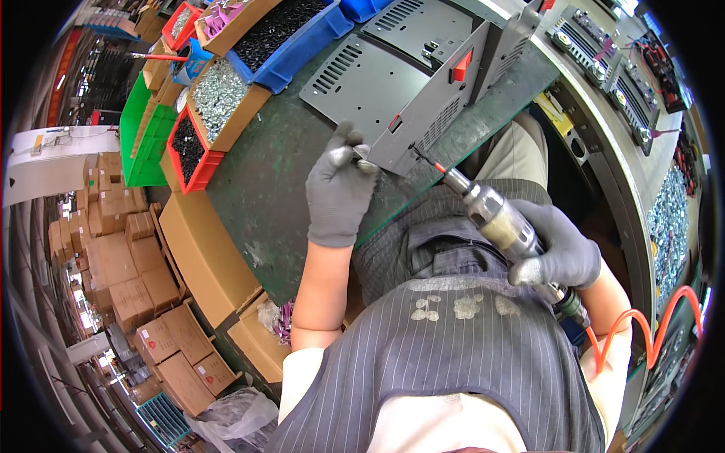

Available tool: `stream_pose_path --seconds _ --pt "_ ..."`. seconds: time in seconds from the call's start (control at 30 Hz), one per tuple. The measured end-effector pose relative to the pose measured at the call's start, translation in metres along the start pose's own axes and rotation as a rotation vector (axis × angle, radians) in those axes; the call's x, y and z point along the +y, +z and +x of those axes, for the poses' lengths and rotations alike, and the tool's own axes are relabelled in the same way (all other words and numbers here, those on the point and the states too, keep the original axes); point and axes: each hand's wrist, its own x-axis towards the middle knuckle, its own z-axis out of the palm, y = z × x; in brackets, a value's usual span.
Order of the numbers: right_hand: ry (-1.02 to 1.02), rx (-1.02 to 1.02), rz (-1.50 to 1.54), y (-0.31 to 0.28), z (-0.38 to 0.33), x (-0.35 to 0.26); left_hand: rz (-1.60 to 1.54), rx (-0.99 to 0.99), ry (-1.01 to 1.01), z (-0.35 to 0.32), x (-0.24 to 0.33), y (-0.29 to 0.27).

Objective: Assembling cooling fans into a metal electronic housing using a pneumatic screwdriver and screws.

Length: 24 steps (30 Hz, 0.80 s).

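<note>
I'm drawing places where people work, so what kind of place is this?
It's probably a factory workshop. The gloved right hand holds a power driver with an orange hose, a blue bin holds many small black parts, and cardboard boxes are stacked at the left.

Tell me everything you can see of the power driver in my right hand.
The power driver is a long, roughly cylindrical tool with a worn, grey body that looks metallic. Its nose narrows to a slim, dark bit with a red band behind it. An orange-red coiled hose trails from its rear. Your gloved right hand grips the body, holding it tilted, nose pointing forward and left toward the grey slotted panel. Whether the tip touches the panel is unclear.
</note>
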Motion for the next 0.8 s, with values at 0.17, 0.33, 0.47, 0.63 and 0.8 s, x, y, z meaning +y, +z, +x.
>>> stream_pose_path --seconds 0.17,0.33,0.47,0.63,0.8 --pt "0.101 -0.022 0.016 -0.003 -0.008 0.023 -0.307 -0.039 -0.323 -0.027 0.011 -0.043" --pt "0.117 -0.12 -0.042 -0.001 -0.001 0.032 0.017 -0.142 -0.367 -0.055 -0.011 -0.03" --pt "0.108 -0.174 -0.04 -0.006 0.001 0.036 0.106 -0.07 -0.377 -0.063 -0.024 -0.005" --pt "0.009 -0.11 0.002 -0.014 -0.008 0.048 0.146 -0.087 -0.308 -0.064 -0.039 -0.002" --pt "0.05 -0.126 -0.014 -0.022 -0.018 0.046 0.162 -0.141 -0.229 -0.056 -0.053 0.001"
